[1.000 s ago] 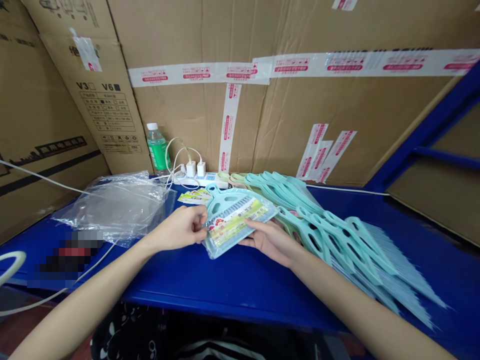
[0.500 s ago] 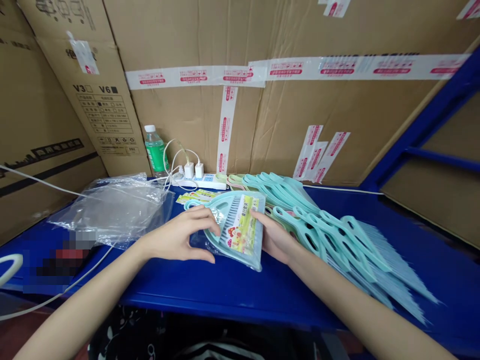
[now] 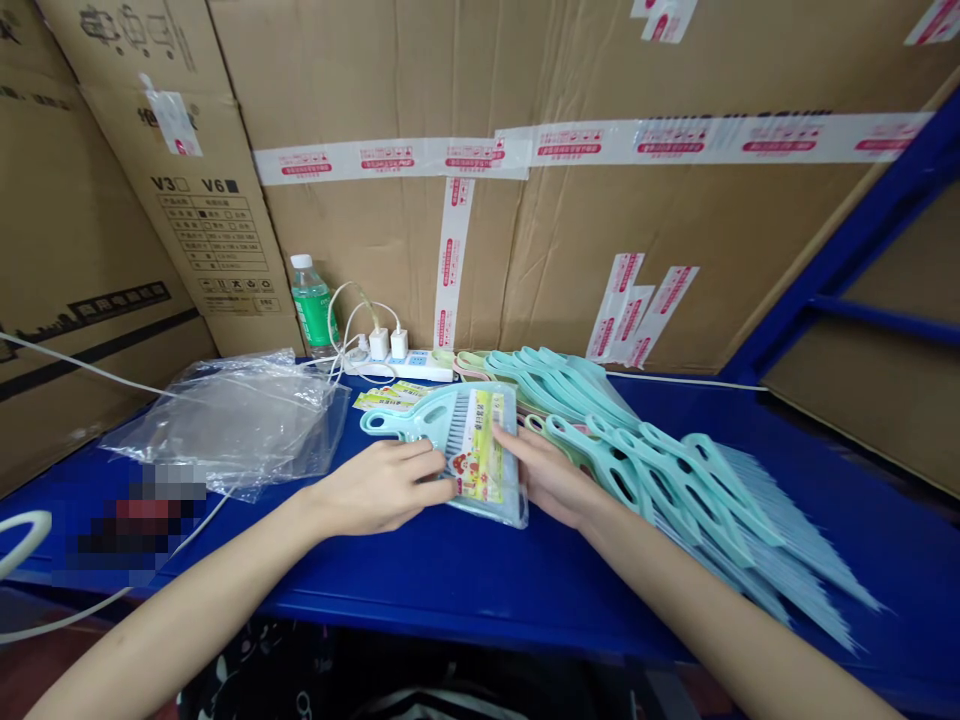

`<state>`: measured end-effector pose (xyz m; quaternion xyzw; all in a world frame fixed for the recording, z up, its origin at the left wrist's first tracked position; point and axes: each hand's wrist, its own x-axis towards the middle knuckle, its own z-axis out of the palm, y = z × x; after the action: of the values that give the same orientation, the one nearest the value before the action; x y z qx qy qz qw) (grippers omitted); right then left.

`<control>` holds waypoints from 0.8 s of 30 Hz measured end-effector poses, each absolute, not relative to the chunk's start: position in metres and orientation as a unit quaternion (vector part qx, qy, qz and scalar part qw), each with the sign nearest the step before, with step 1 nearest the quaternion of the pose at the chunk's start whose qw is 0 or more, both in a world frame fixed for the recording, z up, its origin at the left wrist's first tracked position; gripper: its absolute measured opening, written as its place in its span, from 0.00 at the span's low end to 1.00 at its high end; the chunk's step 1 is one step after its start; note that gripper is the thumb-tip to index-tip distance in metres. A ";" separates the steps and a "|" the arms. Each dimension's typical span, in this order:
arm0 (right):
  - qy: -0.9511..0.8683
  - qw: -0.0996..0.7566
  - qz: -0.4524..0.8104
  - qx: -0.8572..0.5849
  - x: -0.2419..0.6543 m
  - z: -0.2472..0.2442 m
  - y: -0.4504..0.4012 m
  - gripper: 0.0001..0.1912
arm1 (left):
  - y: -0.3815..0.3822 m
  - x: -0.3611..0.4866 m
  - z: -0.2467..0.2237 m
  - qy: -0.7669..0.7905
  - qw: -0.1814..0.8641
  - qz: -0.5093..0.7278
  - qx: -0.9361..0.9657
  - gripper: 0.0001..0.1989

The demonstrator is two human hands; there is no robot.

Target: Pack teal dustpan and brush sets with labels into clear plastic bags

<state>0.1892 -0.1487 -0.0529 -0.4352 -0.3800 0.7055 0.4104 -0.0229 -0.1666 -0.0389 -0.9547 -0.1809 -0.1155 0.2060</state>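
In the head view, a mint-green dustpan and brush set lies in a clear plastic bag, with a yellow-green label card over the bristles. My right hand grips the bag's right side, thumb on top and the other fingers mostly hidden beneath. At the lower left edge, my left hand is closed, its thumb and fingertips pinching the plastic bag. The dustpan handle points left, beyond my left knuckles. Just right of my right hand lie several loose mint brushes with pale blue bristles.
More mint dustpans are stacked at the back, beside a white power strip with chargers and cables. Several label cards lie before it. Clear bags spread at left, near a green-labelled bottle. Cardboard walls the blue table.
My left hand has gone from open fingers to a pinch on the bag's lower left edge. The bagged set has shifted slightly left and turned a little, with my right hand still holding it.
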 end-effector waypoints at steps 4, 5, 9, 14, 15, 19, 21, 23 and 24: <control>-0.483 0.378 0.673 -0.414 0.194 -0.054 -0.150 0.45 | -0.165 -0.024 -0.040 -0.183 0.188 -0.096 -0.960 0.09; -0.527 0.363 0.649 -0.411 0.196 -0.055 -0.152 0.49 | -0.164 -0.024 -0.040 -0.183 0.184 -0.094 -0.961 0.09; -0.765 0.244 0.429 -0.414 0.204 -0.054 -0.165 0.41 | -0.166 -0.024 -0.040 -0.182 0.181 -0.088 -0.962 0.09; -0.865 0.162 0.063 -0.471 0.208 -0.051 -0.195 0.27 | -0.173 -0.021 -0.039 -0.166 0.164 -0.084 -0.969 0.08; -0.875 0.168 0.004 -0.454 0.207 -0.054 -0.200 0.27 | -0.175 -0.020 -0.039 -0.163 0.161 -0.086 -0.970 0.08; -0.891 0.242 -0.171 -0.345 0.205 -0.080 -0.213 0.23 | -0.184 -0.008 -0.042 -0.134 0.181 -0.110 -0.968 0.04; -0.869 0.299 -0.234 -0.317 0.205 -0.094 -0.216 0.14 | -0.188 0.000 -0.046 -0.111 0.216 -0.133 -0.961 0.05; -0.857 0.324 -0.266 -0.299 0.208 -0.101 -0.217 0.17 | -0.191 0.007 -0.048 -0.096 0.242 -0.153 -0.953 0.10; -0.854 0.332 -0.273 -0.294 0.210 -0.101 -0.217 0.19 | -0.192 0.010 -0.048 -0.094 0.243 -0.158 -0.953 0.11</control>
<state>0.2100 -0.2168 -0.1010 -0.2935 -0.8539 -0.2731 0.3317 0.0102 -0.1919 -0.0475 -0.9525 -0.0936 -0.1577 0.2430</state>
